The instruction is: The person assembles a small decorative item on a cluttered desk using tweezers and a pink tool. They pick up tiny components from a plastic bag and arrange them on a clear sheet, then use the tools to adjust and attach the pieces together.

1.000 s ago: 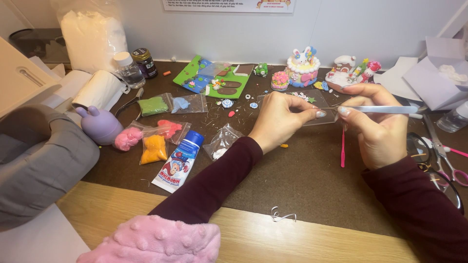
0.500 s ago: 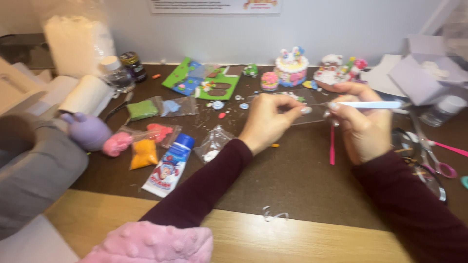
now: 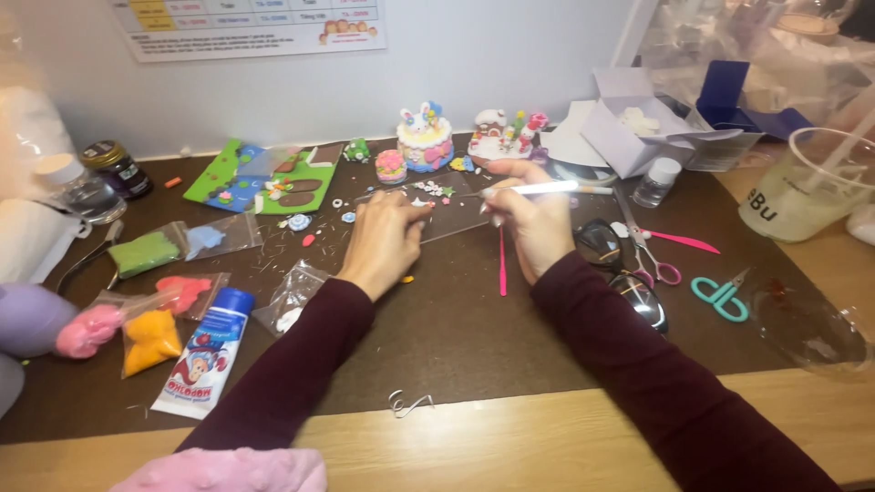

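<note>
Matt dark brown mat (image 3: 456, 346) over a pale, smooth wooden table edge (image 3: 510, 446). Clear, glossy plastic sheet (image 3: 447, 214) under the left hand (image 3: 387, 241); smooth white plastic tool (image 3: 547, 189) in the right hand (image 3: 533, 223). Soft matt clay (image 3: 150, 342) in shiny clear bags; glossy plastic tube (image 3: 205, 355); translucent plastic cup (image 3: 807, 187); white cardboard box (image 3: 638, 128).

Even, soft indoor light falls from above; the scene is bright, and the white wall (image 3: 510, 55) is lit without hot spots. Shadows under the hands (image 3: 387, 241) on the dark counter (image 3: 474, 355) are faint and diffuse. Glare shows on the clear cup (image 3: 811, 187) and plastic bags (image 3: 219, 237). The centre is fairly sharp; the left edge, with the purple shape (image 3: 27, 319), is soft and blurred.
</note>
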